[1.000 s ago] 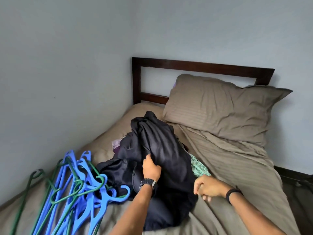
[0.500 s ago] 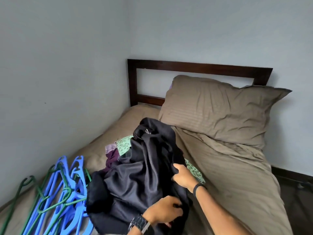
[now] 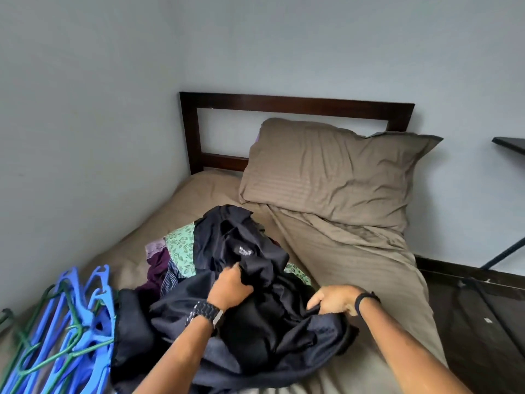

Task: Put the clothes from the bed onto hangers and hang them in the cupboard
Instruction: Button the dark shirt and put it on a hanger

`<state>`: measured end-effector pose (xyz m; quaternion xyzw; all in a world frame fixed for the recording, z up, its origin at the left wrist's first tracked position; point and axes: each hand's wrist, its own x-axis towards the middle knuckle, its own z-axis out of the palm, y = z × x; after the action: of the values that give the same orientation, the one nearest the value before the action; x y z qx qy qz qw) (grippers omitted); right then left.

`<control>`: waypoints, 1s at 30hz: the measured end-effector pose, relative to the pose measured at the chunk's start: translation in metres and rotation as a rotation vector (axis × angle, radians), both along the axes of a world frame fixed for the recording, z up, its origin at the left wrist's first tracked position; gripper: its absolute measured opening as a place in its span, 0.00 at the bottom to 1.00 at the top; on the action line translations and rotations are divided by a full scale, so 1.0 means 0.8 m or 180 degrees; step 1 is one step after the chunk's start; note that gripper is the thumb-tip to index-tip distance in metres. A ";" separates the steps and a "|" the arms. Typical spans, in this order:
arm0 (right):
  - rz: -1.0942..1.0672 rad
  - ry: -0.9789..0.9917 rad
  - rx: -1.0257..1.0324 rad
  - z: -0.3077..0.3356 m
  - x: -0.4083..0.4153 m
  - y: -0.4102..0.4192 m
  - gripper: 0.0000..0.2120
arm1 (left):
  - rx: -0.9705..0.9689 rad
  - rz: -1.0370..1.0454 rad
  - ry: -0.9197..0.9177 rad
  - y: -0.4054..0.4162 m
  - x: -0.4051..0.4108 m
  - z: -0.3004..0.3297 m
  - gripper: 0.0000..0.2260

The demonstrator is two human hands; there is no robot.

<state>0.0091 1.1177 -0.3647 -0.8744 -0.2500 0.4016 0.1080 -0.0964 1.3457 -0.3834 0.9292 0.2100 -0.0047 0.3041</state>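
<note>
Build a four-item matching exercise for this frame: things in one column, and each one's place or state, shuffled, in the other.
Things:
1. dark garment
2. hangers
3. pillow
4. green leaf-print cloth

Place or state:
A. propped against the headboard
B. gripped by the left hand and the right hand
C. piled at the bed's left edge by the wall
D. lying partly under the dark garment

Pairs: 1-B, 2-C, 3-A, 4-D
</note>
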 end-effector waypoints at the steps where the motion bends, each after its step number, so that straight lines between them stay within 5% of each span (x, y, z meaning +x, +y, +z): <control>1: 0.0081 0.0010 -0.0110 0.004 0.001 -0.004 0.17 | 0.0047 -0.0047 0.0138 -0.010 -0.006 -0.010 0.25; 4: -0.0149 0.0161 -0.0007 0.010 -0.003 -0.005 0.18 | 0.0107 -0.0208 0.0472 -0.023 -0.022 -0.034 0.29; 7: -0.0692 -0.0105 0.1235 0.006 -0.001 0.018 0.24 | -0.0065 -0.0429 0.0620 -0.019 -0.026 -0.025 0.31; 10: -0.0414 -0.0525 0.1542 0.000 -0.007 0.052 0.21 | -0.0381 -0.0381 0.0768 -0.015 -0.022 0.006 0.29; 12: -0.0250 -0.0865 0.1596 -0.007 -0.012 0.068 0.10 | -0.0170 -0.0084 0.0452 -0.017 -0.017 0.025 0.28; 15: -0.0320 -0.0835 0.2045 0.000 -0.013 0.069 0.10 | 0.1231 0.0236 -0.0561 -0.015 -0.003 0.055 0.18; 17: -0.0325 -0.0841 0.2194 0.018 -0.007 0.061 0.10 | 0.1619 -0.0296 -0.1160 -0.001 0.022 0.076 0.15; 20: -0.0471 -0.0932 0.2248 0.051 0.007 0.039 0.07 | 0.1159 -0.1762 -0.0396 0.024 0.070 0.105 0.29; 23: -0.0806 -0.0847 0.2388 0.079 0.023 0.016 0.16 | 0.1180 -0.2347 0.0322 0.022 0.095 0.114 0.28; 28: -0.0706 -0.1159 0.1700 0.084 0.020 -0.011 0.28 | 0.1369 -0.2080 -0.0242 0.020 0.100 0.098 0.19; 30: -0.0443 -0.1660 0.1434 0.078 0.016 -0.014 0.25 | 0.1185 -0.2159 -0.0519 0.019 0.099 0.100 0.10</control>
<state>0.0217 1.1063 -0.3026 -0.9167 -0.2913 0.0911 0.2579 -0.0170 1.3611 -0.3036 0.9824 -0.1366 0.0071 0.1273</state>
